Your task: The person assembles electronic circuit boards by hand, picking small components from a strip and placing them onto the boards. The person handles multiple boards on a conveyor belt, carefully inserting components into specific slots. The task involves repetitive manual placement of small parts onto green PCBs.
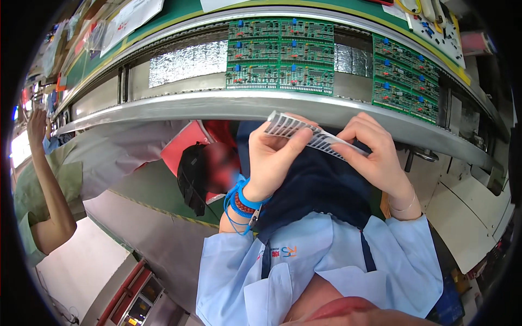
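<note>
A narrow strip of labels (323, 143), pale with rows of dark grey rectangles, is stretched between my two hands above my lap. My left hand (274, 160) pinches its left part, thumb on the printed face and fingers behind. At the other end, my right hand (372, 149) has thumb and index finger closed on the strip's edge; whether a single label is lifted there cannot be made out. A blue coiled wrist strap (239, 204) with a metal clip circles my left wrist. Just beyond my hands, a panel of green circuit boards (280, 57) lies on the conveyor.
The conveyor's metal rail (206, 103) curves across in front of me. Another circuit board panel (405, 76) sits farther right. A co-worker's arm (51, 195) is at the left. A black bag (191, 174) and red item (182, 144) are below the rail.
</note>
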Tool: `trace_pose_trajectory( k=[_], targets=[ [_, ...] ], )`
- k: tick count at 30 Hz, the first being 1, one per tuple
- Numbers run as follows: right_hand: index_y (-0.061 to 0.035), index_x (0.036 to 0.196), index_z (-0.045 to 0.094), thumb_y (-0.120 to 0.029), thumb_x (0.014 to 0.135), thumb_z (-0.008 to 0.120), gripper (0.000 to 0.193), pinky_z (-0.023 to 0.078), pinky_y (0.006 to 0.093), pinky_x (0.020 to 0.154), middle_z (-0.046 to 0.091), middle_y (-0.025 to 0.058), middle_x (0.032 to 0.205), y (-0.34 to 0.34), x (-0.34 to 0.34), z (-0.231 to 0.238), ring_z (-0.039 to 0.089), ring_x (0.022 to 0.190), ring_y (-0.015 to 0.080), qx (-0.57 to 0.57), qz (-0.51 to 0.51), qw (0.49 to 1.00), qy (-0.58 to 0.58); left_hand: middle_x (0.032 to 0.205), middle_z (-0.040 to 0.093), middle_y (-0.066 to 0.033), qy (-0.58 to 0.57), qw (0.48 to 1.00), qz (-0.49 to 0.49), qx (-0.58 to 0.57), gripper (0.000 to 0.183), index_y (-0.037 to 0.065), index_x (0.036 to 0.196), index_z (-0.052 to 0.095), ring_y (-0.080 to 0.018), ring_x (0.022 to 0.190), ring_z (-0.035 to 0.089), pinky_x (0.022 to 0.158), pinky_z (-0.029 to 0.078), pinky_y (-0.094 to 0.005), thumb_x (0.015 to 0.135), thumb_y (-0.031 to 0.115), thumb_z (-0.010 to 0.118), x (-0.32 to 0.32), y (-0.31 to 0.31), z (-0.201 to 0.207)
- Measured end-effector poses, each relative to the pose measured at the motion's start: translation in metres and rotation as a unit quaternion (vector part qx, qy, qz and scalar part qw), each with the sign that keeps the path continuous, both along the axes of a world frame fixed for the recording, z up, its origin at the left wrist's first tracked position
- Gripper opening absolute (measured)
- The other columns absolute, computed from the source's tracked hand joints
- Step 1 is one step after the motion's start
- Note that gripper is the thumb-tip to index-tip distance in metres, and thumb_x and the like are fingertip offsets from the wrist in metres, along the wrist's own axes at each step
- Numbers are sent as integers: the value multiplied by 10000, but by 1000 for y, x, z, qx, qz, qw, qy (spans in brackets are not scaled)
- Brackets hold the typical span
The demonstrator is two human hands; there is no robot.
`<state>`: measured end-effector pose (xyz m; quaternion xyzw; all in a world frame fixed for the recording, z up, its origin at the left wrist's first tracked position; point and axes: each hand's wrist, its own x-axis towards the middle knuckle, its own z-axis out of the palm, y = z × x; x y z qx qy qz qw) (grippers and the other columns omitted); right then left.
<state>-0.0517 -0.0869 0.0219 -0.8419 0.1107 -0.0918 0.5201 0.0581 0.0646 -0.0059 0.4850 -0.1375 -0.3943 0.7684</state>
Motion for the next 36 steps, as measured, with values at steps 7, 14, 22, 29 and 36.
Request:
trace_pose_trajectory(
  k=[7, 14, 22, 29, 36],
  targets=[
    [-12, 732, 576, -108, 765, 651, 127, 366, 299, 578, 523, 63, 662, 2, 7, 4, 468, 633, 191, 60, 21, 998, 21, 867, 599, -75, 91, 994, 38, -48, 136, -5, 928, 589, -137, 802, 539, 743, 424, -288, 829, 84, 616, 1, 1, -2],
    [-11, 728, 579, -113, 768, 654, 133, 360, 289, 571, 514, 58, 650, 4, 7, 4, 463, 628, 182, 68, 22, 997, 34, 869, 590, -73, 136, 989, 27, -55, 138, 11, 939, 583, -140, 806, 540, 748, 424, -283, 832, 91, 617, 4, 5, -7],
    [-7, 731, 583, -106, 755, 664, 130, 358, 286, 565, 516, 52, 649, 5, 6, 3, 460, 623, 179, 63, 15, 997, 31, 926, 622, -78, 148, 984, -17, -99, 131, -4, 962, 584, -127, 844, 580, 780, 456, -267, 834, 21, 599, 6, 4, -12],
    [-6, 723, 577, -89, 749, 663, 122, 352, 280, 561, 514, 50, 642, 3, 3, -2, 450, 616, 174, 51, 9, 999, 15, 912, 619, -66, 127, 987, -2, -102, 130, -10, 959, 579, -114, 833, 578, 768, 458, -255, 838, 35, 600, 3, 4, -20],
    [-7, 705, 569, -77, 742, 667, 127, 343, 275, 550, 504, 46, 633, -3, -3, -3, 436, 608, 170, 26, -14, 999, 25, 930, 586, -91, 74, 994, 34, -71, 99, 8, 946, 542, -139, 857, 551, 790, 436, -292, 872, 73, 552, 12, 3, -12]
  ],
)
